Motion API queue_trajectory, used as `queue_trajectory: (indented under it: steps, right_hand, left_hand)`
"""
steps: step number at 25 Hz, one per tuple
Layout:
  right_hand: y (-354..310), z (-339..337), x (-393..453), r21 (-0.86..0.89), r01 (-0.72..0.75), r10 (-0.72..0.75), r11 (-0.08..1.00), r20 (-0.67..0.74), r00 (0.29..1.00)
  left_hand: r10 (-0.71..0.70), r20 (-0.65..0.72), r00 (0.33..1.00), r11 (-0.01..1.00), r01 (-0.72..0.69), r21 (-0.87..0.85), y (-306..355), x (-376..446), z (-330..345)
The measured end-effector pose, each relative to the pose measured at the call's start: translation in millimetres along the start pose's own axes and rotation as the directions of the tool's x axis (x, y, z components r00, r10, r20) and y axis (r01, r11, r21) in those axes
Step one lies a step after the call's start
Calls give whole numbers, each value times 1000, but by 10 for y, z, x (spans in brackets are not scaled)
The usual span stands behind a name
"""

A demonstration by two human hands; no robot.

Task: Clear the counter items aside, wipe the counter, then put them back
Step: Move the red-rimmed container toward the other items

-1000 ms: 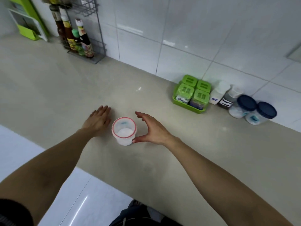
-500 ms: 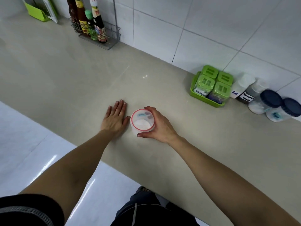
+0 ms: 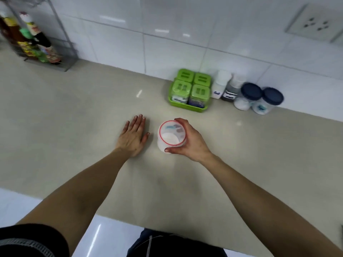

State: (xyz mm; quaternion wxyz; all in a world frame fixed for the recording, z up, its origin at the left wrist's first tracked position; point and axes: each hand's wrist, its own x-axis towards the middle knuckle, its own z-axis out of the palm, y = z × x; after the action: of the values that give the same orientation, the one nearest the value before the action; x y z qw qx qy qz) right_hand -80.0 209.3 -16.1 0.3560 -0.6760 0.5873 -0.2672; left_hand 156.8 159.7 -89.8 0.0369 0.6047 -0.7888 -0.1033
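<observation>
The broad beige stone counter [image 3: 74, 127] lies mostly bare in front of me, and I see no cloth anywhere on it; whether it has been wiped I cannot tell from its surface. At the far left a grey wire rack of sauce bottles [image 3: 35, 47] stands against the white tiled wall [image 3: 167, 43]; at the back right, a green plastic tray of four green-lidded spice boxes [image 3: 191, 90] sits against the wall, just beside it two small white-capped labelled bottles [image 3: 225, 88], then two clear jars with dark blue lids [image 3: 259, 99], all gathered in one row. My right hand [image 3: 191, 143] is wrapped around the small translucent tub with the red-rimmed lid [image 3: 171, 135], fingers behind and thumb in front, pinching its wall; the tub stands near the middle of the counter, well apart from that row. My left hand [image 3: 133, 136] lies flat and spread on the counter just beside the tub, holding nothing. I judge this tub to be the one item not yet with the others; it goes toward the back row.
</observation>
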Motion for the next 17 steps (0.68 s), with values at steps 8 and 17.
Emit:
queue_trajectory:
  steps: [8, 17]
  right_hand:
    - [1294, -1704, -696, -5, -240, 228, 971, -290, 930]
    - [2365, -3050, -723, 38, -371, 339, 928, -501, 796]
  left_hand:
    - [238, 78, 968, 971, -235, -43, 2095, 702, 392]
    - [291, 137, 947, 956, -293, -10, 3661, 1234, 754]
